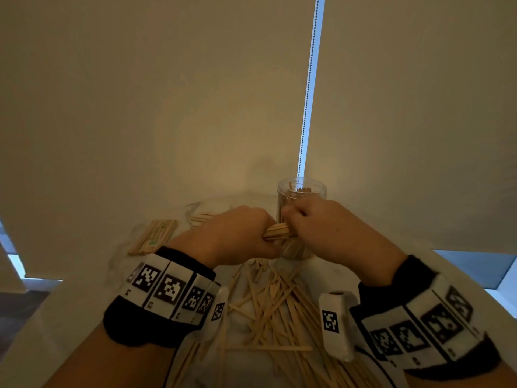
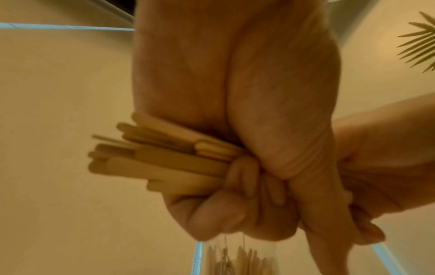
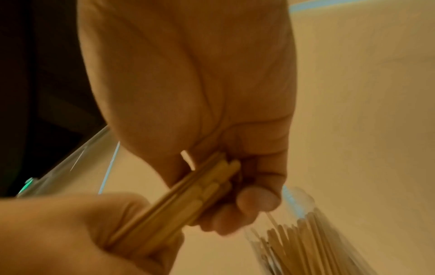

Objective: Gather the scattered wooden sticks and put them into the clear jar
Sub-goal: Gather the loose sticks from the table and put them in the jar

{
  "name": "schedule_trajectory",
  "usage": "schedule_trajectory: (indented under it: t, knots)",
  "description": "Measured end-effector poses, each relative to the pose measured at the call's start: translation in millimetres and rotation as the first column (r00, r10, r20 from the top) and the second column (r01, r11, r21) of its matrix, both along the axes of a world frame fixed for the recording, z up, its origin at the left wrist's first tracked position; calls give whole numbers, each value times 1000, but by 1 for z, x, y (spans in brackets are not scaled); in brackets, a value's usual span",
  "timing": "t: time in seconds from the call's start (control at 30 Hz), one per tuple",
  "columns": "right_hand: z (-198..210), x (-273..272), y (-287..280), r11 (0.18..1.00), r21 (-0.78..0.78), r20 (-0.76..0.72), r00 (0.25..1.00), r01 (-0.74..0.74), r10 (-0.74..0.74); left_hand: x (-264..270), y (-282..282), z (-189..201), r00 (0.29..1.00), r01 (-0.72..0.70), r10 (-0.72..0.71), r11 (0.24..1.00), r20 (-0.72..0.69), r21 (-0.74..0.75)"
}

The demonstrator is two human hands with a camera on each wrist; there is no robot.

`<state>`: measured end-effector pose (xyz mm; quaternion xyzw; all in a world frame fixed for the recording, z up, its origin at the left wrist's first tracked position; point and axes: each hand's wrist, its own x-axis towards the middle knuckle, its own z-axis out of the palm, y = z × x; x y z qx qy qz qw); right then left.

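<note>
Beside the jar [image 1: 301,191], already part-filled, both hands, left [image 1: 240,233] and right [image 1: 321,228], curl their fingers [image 2: 235,186] round one bundle [image 1: 278,231]. Many sticks [image 1: 274,312] (most, I judge) lie loose on the table [image 1: 363,275].

No readable words, brands or numbers anywhere; only black-and-white square code markers on the wristbands [image 1: 167,289], behind the fingers; small characters beneath them illegible.
</note>
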<state>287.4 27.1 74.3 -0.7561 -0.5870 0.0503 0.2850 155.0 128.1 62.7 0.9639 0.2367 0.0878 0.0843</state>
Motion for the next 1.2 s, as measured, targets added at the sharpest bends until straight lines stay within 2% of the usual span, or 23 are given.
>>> schedule_trajectory:
  t: [0.07, 0.13, 0.23, 0.33, 0.4, 0.43, 0.47, 0.5, 0.53, 0.57, 0.6, 0.63, 0.73, 0.83, 0.9, 0.97, 1.03, 1.1, 1.2]
  knots:
    - [-8, -2, 3, 1000, 13, 199, 980, 26, -28, 3, -4, -1, 999, 25, -26, 999, -22, -27]
    - [-14, -5, 6, 996, 62, 286, 954, 70, -85, 3, -5, 0, 999, 40, -40, 997, -1, -72]
    - [-16, -2, 11, 990, 106, 281, 952, 97, -123, -6, -6, 10, 995, 68, -47, 967, 90, -245]
    - [-14, 8, 8, 992, 98, 321, 941, 78, -106, -24, -1, 21, 977, 116, -23, 894, 213, -433]
    - [-6, 15, 3, 984, 140, 298, 942, 114, -152, -32, 9, 22, 922, 83, 84, 911, 378, -405]
    - [-2, 16, 0, 979, 147, 262, 949, 139, -174, -33, 14, 21, 866, 54, 162, 910, 473, -411]
    - [0, 16, 0, 975, 171, 259, 948, 145, -187, -31, 15, 20, 804, 57, 238, 882, 545, -468]
    - [1, 13, 0, 970, 188, 273, 940, 157, -205, -27, 12, 18, 751, 109, 306, 817, 585, -566]
    - [1, 9, 2, 961, 214, 252, 941, 175, -227, -20, 8, 17, 715, 196, 362, 718, 598, -668]
    - [0, 5, 4, 954, 233, 208, 949, 188, -237, -14, 1, 17, 695, 281, 400, 615, 598, -737]
    - [-4, 1, 6, 945, 260, 184, 950, 200, -252, -9, -6, 16, 690, 322, 418, 554, 591, -768]
    - [-6, -1, 7, 936, 281, 190, 943, 213, -271, -5, -10, 16, 695, 333, 419, 532, 584, -778]
    - [-10, -2, 9, 921, 306, 207, 927, 242, -312, -1, -12, 11, 727, 330, 378, 540, 574, -774]
    - [-15, -3, 12, 950, 227, 211, 942, 213, -261, -2, -6, 4, 720, 276, 357, 639, 595, -718]
    - [-17, -4, 12, 971, 197, 107, 981, 138, -161, -2, -1, 3, 682, 226, 416, 662, 602, -715]
    - [-15, -6, 9, 967, 245, -2, 998, 67, -69, -3, 3, 4, 639, 175, 488, 661, 595, -730]
    - [-10, -8, 8, 948, 319, 78, 997, -10, -16, -7, 9, 6, 579, 152, 562, 637, 591, -756]
    - [-8, -14, 7, 931, 362, 231, 972, -36, -52, -11, 12, 8, 532, 166, 615, 598, 582, -784]
    - [-10, -17, 9, 907, 419, 304, 933, 51, -193, -10, 7, 10, 547, 209, 600, 578, 584, -789]
